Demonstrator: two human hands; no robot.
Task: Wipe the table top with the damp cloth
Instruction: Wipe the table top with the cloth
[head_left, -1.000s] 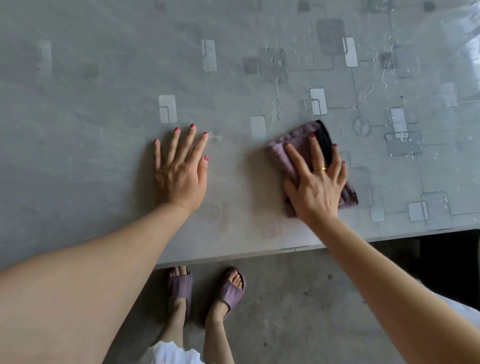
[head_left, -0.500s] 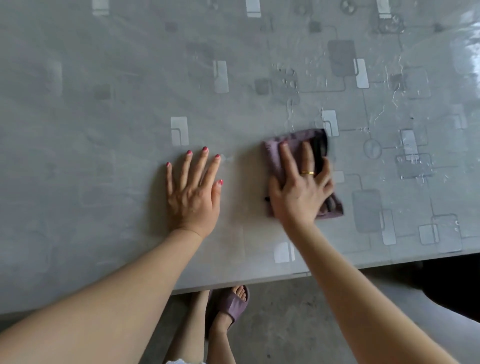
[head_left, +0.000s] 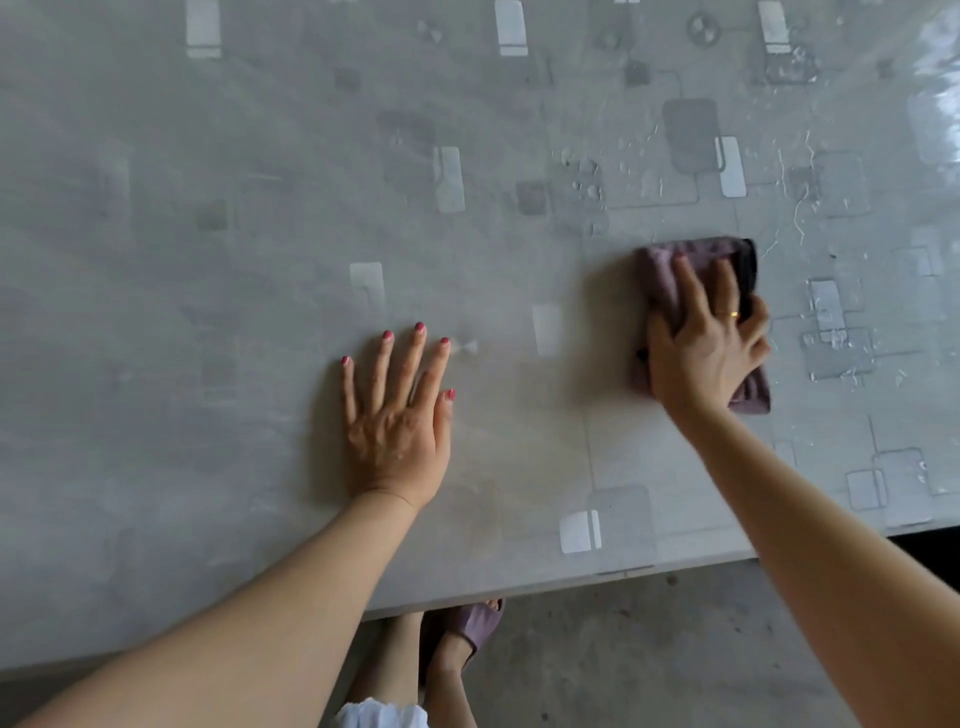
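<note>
The cloth (head_left: 658, 273), folded and purple with a dark edge on its far right side, is pressed flat against the table (head_left: 260, 156) under the right hand (head_left: 704, 348). The fingers are laid across it, slightly bent, with the thumb at its left edge; a gold ring (head_left: 733, 314) is worn on one finger. The cloth is found right of centre, some way in from the near edge. The left hand (head_left: 397, 415) is laid flat on the bare surface well apart from the cloth, fingers spread and straight. Water drops (head_left: 584, 179) and streaks are seen beyond and right of the cloth. Below the table edge, a foot in a purple slipper (head_left: 475, 626) is seen on the floor (head_left: 649, 649).
</note>
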